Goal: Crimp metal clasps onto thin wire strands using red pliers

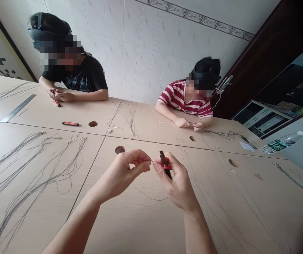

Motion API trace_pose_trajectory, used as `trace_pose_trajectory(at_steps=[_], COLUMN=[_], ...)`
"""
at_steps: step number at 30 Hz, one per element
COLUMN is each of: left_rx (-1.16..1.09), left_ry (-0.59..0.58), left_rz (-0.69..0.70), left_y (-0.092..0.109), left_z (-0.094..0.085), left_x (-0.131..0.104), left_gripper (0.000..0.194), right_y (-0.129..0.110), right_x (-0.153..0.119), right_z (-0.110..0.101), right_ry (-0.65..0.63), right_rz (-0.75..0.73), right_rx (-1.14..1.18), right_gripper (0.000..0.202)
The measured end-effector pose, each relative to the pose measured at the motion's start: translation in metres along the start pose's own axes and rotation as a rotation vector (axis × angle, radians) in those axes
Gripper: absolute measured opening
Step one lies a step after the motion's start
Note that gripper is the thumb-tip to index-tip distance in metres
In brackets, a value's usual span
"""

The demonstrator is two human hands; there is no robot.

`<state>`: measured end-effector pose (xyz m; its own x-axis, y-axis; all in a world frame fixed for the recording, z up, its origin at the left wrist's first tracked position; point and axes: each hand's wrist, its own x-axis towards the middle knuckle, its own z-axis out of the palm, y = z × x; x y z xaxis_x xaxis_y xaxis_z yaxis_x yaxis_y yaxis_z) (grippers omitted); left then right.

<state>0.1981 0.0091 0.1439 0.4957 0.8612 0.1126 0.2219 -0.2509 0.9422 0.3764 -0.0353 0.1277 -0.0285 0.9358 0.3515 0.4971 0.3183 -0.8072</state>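
Near the middle of the view, my left hand (125,171) is closed in a pinch on the end of a thin dark cord. The fingertips of my right hand (175,180) come close to the same end from the other side. In that hand stands a slim red-and-black tool (165,163), its dark end pointing up; its exact kind is not clear. Below both hands, a thin cord (151,198) sags in a curve over the wooden table (130,225). Whether my right fingertips also grip the cord end is too small to tell.
Bundles of thin cords (48,169) lie on the left, and loose cords (215,208) on the right. A red-and-black stick-shaped item (70,124), a metal ruler (19,107) and a plastic bottle (282,143) lie farther off. Across the table sit two people (85,76) (183,95), working with their hands.
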Motion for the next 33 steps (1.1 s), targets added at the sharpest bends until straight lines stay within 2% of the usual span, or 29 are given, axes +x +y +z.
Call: trace_pose_trajectory(at_steps=[20, 33], left_rx=[0.035, 0.082], left_ry=[0.034, -0.059], left_rz=[0.025, -0.020], left_y=[-0.0014, 0.0018], left_z=[-0.0002, -0.0017], left_x=[0.0002, -0.0024], left_gripper=[0.016, 0.022], right_y=[-0.0005, -0.0009], right_x=[-0.0007, -0.0010], right_z=[0.0001, 0.0006], right_ry=[0.005, 0.025], right_rz=[-0.027, -0.035], right_rx=[-0.021, -0.026], right_gripper=[0.019, 0.020])
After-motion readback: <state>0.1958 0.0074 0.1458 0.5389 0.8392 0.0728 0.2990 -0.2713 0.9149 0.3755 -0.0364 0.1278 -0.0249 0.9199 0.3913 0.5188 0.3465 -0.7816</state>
